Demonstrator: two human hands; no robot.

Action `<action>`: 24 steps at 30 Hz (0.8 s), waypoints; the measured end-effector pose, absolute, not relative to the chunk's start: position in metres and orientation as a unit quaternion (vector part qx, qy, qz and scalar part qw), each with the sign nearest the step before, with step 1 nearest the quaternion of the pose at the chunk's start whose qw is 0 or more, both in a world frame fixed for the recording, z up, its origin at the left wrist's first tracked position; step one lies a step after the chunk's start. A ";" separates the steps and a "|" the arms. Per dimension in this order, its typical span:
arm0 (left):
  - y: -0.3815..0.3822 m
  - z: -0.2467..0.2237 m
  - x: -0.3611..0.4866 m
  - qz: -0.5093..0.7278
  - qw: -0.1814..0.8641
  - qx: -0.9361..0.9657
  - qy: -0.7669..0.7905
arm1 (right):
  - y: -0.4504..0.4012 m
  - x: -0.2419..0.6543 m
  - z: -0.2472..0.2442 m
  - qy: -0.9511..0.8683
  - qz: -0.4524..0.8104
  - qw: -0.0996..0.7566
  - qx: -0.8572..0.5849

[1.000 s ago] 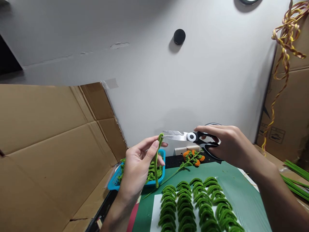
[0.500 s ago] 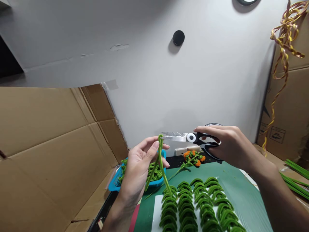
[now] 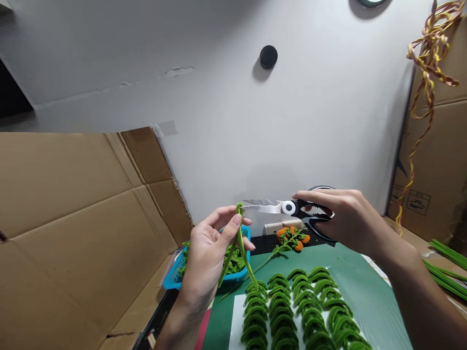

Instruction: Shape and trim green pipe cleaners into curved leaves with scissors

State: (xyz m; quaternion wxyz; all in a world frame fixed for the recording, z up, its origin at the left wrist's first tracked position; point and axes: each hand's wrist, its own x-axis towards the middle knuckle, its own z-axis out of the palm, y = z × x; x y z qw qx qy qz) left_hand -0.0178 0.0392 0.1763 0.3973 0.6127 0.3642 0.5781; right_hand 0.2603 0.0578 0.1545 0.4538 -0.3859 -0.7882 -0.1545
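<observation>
the left hand (image 3: 213, 238) covers the middle of a blue basket (image 3: 172, 279), as the right hand (image 3: 345, 214) hides part of the scissors (image 3: 289, 208); whether their tips touch the bent green strip (image 3: 250, 267) cannot be told from here. rows of curved green pieces (image 3: 280, 311) run out of sight at the bottom edge, green stems (image 3: 450, 255) at the right, a round object (image 3: 372, 2) at the top. print on the right-hand carton (image 3: 434, 160) is too small to read.
</observation>
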 end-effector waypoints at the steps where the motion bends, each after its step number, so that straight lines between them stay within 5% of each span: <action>1: 0.039 0.177 -0.018 0.582 0.395 0.611 0.363 | 0.058 0.260 0.155 -0.788 -0.154 0.456 -0.385; 24: 0.036 0.178 -0.018 0.613 0.360 0.600 0.366 | 0.060 0.257 0.153 -0.803 -0.125 0.417 -0.408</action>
